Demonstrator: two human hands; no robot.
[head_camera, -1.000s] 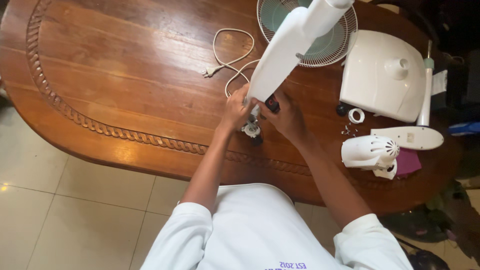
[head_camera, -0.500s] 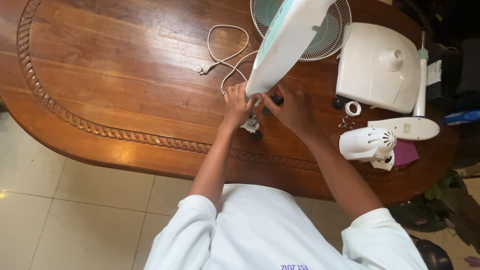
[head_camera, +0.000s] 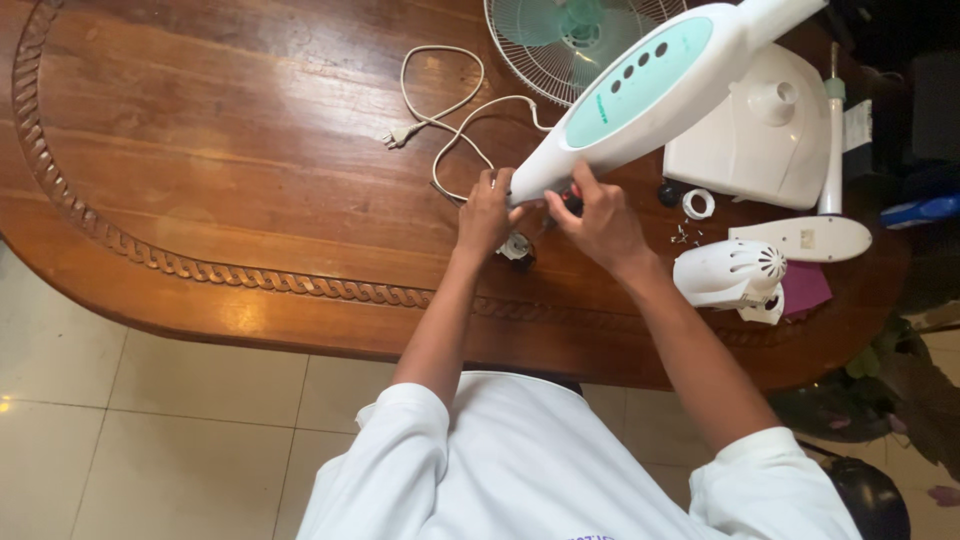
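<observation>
Hands are meeting at the low end of one white fan control housing (head_camera: 640, 90), which is slanting up and to the right above the oval wooden table (head_camera: 200, 180). The left hand (head_camera: 487, 213) is curling its fingers around the housing's narrow end, gripping it. The right hand (head_camera: 600, 222) is pinching a small red-and-black tool (head_camera: 571, 200) against that same end, fingers pressed together. One small metal part (head_camera: 518, 247) is lying on the table just under the hands.

Moving outward, one white power cord (head_camera: 445, 110) is looping away to the left, ending in one plug. Right of the hands are sitting one black knob (head_camera: 668, 193), one white ring (head_camera: 698, 203) and a few loose screws (head_camera: 683, 236), too small to count. Beyond them are lying one white motor cover (head_camera: 728, 273), one flat white oval panel (head_camera: 800, 238), one white fan base (head_camera: 770, 140) and one thin white pole (head_camera: 832, 140). One wire fan grille (head_camera: 560, 40) with green blades is lying at the far edge.

Compared with half a second ago, the housing is tilting further to the right, showing its pale green panel with four buttons, and the hands are staying at its lower end.
</observation>
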